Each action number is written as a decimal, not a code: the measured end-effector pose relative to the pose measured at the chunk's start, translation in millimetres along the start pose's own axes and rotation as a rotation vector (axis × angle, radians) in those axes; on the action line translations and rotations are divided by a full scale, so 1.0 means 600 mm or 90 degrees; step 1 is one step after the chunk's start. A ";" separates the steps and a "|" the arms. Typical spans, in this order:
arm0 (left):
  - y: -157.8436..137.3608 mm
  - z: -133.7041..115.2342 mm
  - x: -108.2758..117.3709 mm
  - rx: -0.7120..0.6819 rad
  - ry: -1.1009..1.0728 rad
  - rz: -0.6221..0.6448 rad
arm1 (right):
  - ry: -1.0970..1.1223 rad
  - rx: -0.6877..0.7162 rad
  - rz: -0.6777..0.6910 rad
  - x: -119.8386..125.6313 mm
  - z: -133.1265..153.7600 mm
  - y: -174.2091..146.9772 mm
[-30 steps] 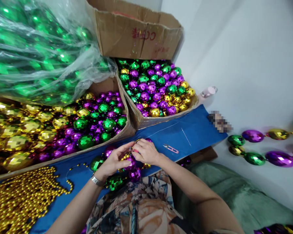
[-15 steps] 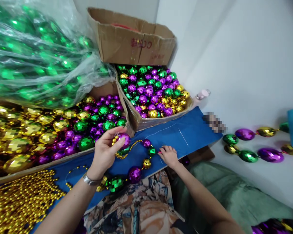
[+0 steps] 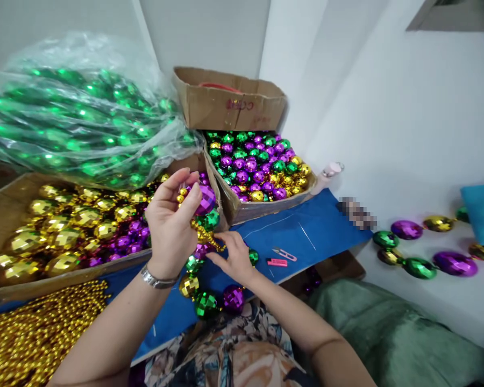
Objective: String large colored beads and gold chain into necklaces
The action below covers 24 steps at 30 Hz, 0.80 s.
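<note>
My left hand is raised over the front edge of the box, its thumb and fingers pinching a bead strand. A large purple faceted bead and small gold beads show at its fingertips. A green bead and a gold bead chain hang below. Around the loose end of that chain, my right hand closes with thumb and fingers. The rest of the strand curves over the blue cloth, with a gold bead, a green bead and a purple bead.
Cardboard boxes of faceted beads stand behind my hands. A clear bag of green beads lies on the left box. Thread snips and a pink block lie right. Gold bead chains are heaped left.
My right hand has moved left from the cloth to the gold chain, uncovering the snips and pink block. My left hand has risen slightly with the strand. The view has shifted.
</note>
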<state>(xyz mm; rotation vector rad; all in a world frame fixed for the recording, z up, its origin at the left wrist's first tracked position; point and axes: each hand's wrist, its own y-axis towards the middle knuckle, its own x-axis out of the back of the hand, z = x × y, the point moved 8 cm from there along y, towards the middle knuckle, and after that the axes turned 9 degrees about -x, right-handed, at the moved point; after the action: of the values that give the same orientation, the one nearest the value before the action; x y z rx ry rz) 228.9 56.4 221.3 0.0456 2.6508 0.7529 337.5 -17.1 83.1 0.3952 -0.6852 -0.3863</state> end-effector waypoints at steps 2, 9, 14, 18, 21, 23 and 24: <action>0.010 -0.008 0.007 -0.015 -0.014 -0.023 | 0.005 0.004 0.034 0.003 0.015 0.009; 0.061 -0.015 0.078 -0.087 -0.016 -0.129 | 0.245 -0.057 0.126 0.156 0.100 0.104; 0.051 0.023 0.077 -0.025 -0.059 -0.104 | 0.315 0.016 0.095 0.229 0.205 0.212; 0.033 0.051 0.077 0.058 -0.088 -0.072 | 0.328 0.015 0.074 0.259 0.265 0.265; 0.025 0.064 0.100 0.073 -0.052 -0.058 | 0.329 0.000 0.061 0.284 0.294 0.285; 0.019 0.070 0.129 0.047 -0.010 -0.063 | 0.328 -0.009 0.057 0.298 0.306 0.294; 0.014 0.075 0.145 0.041 0.014 -0.054 | 0.326 -0.013 0.053 0.306 0.311 0.298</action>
<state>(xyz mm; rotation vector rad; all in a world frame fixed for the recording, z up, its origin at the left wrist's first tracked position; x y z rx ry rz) 164.6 97.8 159.8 -0.0586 2.6787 0.6436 380.4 9.4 396.0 0.4241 -0.1964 -0.1991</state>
